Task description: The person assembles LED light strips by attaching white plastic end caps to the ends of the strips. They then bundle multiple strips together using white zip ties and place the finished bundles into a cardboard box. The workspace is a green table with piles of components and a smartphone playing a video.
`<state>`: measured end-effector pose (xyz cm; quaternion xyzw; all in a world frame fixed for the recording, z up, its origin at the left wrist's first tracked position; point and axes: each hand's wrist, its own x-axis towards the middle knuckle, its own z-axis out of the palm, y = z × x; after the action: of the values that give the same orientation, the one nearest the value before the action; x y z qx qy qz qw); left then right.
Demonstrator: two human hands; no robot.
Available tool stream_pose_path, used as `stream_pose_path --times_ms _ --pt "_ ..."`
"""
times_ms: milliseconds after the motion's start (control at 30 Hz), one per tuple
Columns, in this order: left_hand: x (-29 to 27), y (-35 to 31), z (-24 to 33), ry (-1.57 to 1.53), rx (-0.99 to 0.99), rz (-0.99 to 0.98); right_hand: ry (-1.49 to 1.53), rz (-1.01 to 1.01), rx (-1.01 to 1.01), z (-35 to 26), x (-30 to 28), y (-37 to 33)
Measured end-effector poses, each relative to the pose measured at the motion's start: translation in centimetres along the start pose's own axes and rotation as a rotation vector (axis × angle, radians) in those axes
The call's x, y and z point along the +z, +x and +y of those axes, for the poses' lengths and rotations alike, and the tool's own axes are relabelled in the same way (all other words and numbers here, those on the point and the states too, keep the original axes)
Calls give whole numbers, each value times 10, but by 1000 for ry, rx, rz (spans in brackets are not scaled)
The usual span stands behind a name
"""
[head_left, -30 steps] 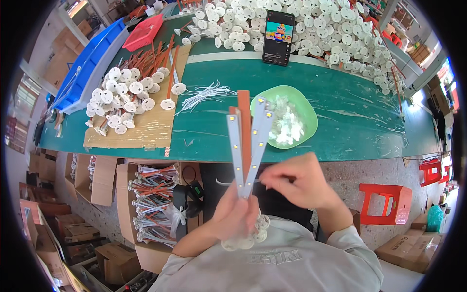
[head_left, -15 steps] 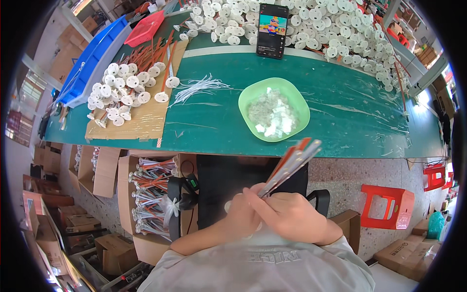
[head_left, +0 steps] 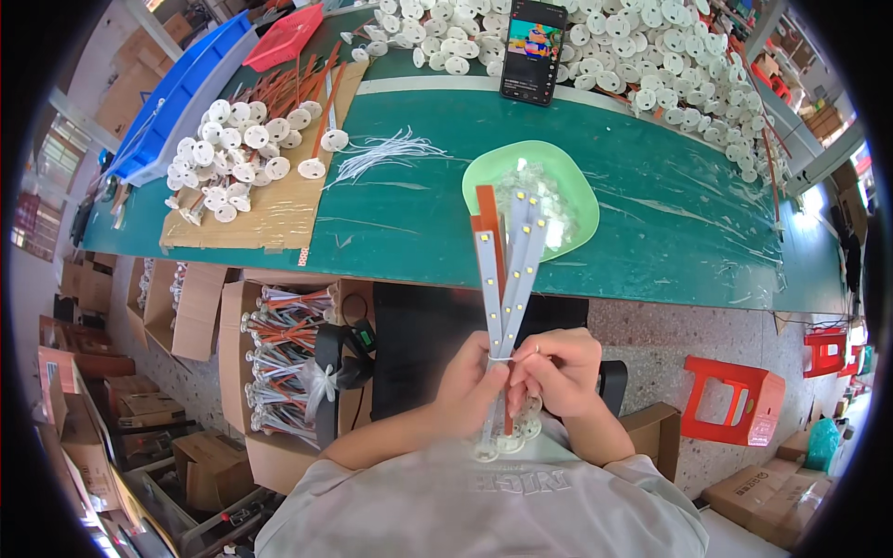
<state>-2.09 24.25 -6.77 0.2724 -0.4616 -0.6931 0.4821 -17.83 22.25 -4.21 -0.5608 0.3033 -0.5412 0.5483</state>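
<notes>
My left hand (head_left: 465, 389) is closed round a bundle of LED light strips (head_left: 518, 288), in front of my chest. The strips stand upright and fan out at the top, some showing grey faces with small yellow LEDs, others orange backs. White round bases (head_left: 486, 453) hang at the bundle's lower end. A thin white twist tie (head_left: 500, 359) goes around the strips just above my left thumb. My right hand (head_left: 564, 377) pinches at the tie's end, beside the bundle. Behind the strip tops, a light green bowl (head_left: 586, 200) holds small clear and white pieces.
Loose white ties (head_left: 386, 153) lie on the green table (head_left: 391, 232). Left of them, strips with white round bases (head_left: 223, 153) rest on cardboard. A phone (head_left: 530, 65) leans before a large heap of similar pieces. A carton of bundles (head_left: 288, 363) and a red stool (head_left: 735, 402) stand below.
The bundle has turned from leaning right to upright, its LED faces now showing. My hands have moved apart slightly, the right now at the tie. The view has shifted a little.
</notes>
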Motion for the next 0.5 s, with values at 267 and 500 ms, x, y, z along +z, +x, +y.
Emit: stream_pose_path --times_ms 267,500 --pt "-2 3 6 -136 -149 78 570 77 292 21 3 -2" --pt "-13 11 8 437 32 135 -697 101 -433 11 18 -2"
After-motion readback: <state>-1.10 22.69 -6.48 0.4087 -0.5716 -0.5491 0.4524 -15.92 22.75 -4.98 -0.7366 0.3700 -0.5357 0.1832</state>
